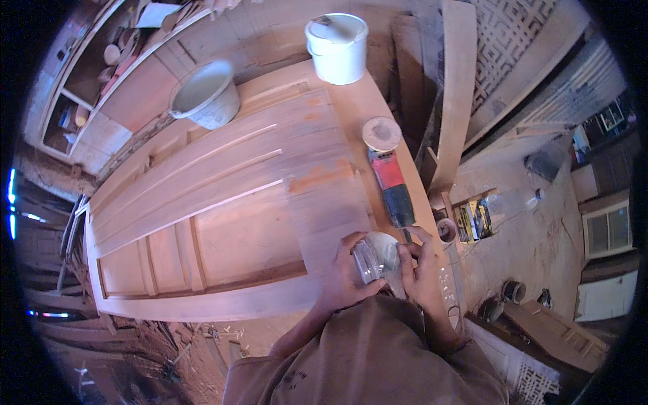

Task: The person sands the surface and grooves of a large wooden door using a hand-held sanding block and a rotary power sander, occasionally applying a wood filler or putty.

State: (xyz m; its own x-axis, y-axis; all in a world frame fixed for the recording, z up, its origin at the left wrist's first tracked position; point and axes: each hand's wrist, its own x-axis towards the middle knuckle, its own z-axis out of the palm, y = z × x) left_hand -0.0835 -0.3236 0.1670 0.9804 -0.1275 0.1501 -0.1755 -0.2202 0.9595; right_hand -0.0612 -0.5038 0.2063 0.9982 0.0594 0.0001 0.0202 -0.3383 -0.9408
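Close to my body, my left hand point(347, 273) is closed round a clear plastic container point(368, 262), its thumb below and fingers at the far side. Against the container is a pale, round, disc-like piece point(385, 250); whether the two are joined I cannot tell. At its right edge, the bent fingers and thumb of my right hand point(420, 270) grip it. Just beyond my hands, a red and black angle grinder point(388, 172) lies on the wooden door panel point(250, 236), its round sanding disc point(381, 133) at the far end.
A white bucket point(337, 50) and a grey bucket point(209, 94) stand toward the back. Off the right edge are a roll point(446, 231), a box of yellow and black packs point(474, 221) and a clear bottle point(516, 201). Wood scraps point(209, 344) litter the floor at left.
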